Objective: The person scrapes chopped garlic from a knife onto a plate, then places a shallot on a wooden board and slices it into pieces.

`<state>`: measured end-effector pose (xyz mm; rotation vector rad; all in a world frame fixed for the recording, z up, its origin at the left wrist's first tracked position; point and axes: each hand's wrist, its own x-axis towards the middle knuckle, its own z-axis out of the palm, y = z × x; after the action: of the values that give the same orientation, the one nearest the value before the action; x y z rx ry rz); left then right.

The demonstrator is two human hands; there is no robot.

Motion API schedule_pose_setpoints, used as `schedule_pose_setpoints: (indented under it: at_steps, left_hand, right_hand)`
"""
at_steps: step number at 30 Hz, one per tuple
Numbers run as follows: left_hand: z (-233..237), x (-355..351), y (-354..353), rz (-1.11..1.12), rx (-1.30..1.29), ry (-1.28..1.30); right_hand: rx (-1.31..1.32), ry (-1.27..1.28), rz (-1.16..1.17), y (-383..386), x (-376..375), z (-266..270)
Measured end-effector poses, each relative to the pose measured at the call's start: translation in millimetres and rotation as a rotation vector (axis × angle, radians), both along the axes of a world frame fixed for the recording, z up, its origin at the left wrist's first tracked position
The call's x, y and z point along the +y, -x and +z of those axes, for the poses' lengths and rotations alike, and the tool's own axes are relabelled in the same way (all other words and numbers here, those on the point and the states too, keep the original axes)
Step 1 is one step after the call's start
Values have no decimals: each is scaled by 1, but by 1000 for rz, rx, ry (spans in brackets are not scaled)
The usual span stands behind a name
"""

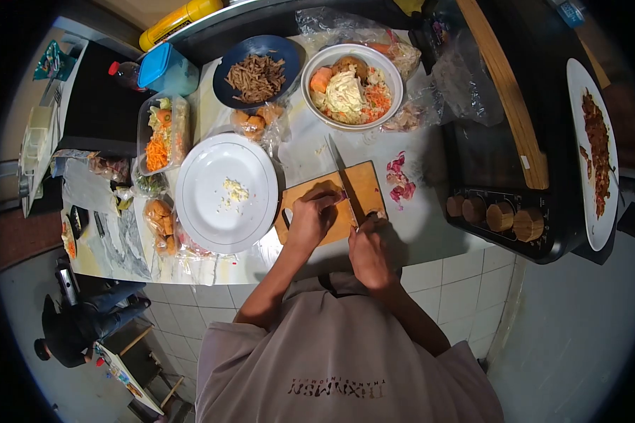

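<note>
A wooden cutting board (367, 185) lies in front of me, with a knife (337, 156) across it, its tip pointing away from me. My right hand (369, 247) is closed round the knife's handle end, at the board's near edge. Against the blade's left side, my left hand (315, 217) has its fingers pinched together over the board. A small purplish bit shows at those fingertips, too small to name. To the board's right lie reddish-purple peels (400, 178). On the left, a large white plate (197, 190) carries small pale chopped pieces (234, 194).
Behind the board stand a white bowl (307, 99) of mixed food and a dark blue bowl (222, 90) of brown strips. A clear container (180, 134) holds shredded carrot. At right is a black appliance (557, 225) with wooden knobs. Another person (81, 321) is at lower left.
</note>
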<state>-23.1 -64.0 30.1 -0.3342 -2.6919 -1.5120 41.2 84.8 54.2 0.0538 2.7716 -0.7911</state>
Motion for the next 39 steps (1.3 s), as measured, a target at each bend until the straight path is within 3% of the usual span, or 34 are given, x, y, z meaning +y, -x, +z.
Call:
schedule_pose_setpoints:
  at_steps: [4, 6, 11, 15, 17, 20, 25, 30, 34, 39]
  left_hand:
    - [3, 1, 2, -7, 41, 6]
    - [4, 0, 5, -20, 83, -3]
    - [20, 1, 3, 13, -157, -20]
    - [21, 0, 5, -16, -107, -41]
    - [33, 1, 5, -23, -239, -34]
    - [31, 1, 4, -13, -237, -45]
    - [15, -1, 2, -11, -100, -38]
    - [9, -2, 3, -16, -27, -38]
    - [18, -1, 0, -10, -144, -33]
    - [28, 0, 5, -4, -253, -84]
  right_hand:
    - [-25, -122, -12, -4, -4, -21]
    - [-51, -48, -46, 0, -1, -20]
    - [-84, 38, -43, 3, 8, -8]
    - [-66, -103, 40, 8, 18, -6]
    - [-106, -99, 58, 10, 21, 0]
    - [-8, -62, 95, 8, 19, 8]
    - [-126, -2, 31, 15, 8, 32]
    - [-130, -15, 15, 13, 5, 27]
    - [-143, -46, -65, 4, -5, -12]
    - [-19, -89, -25, -1, 0, -16]
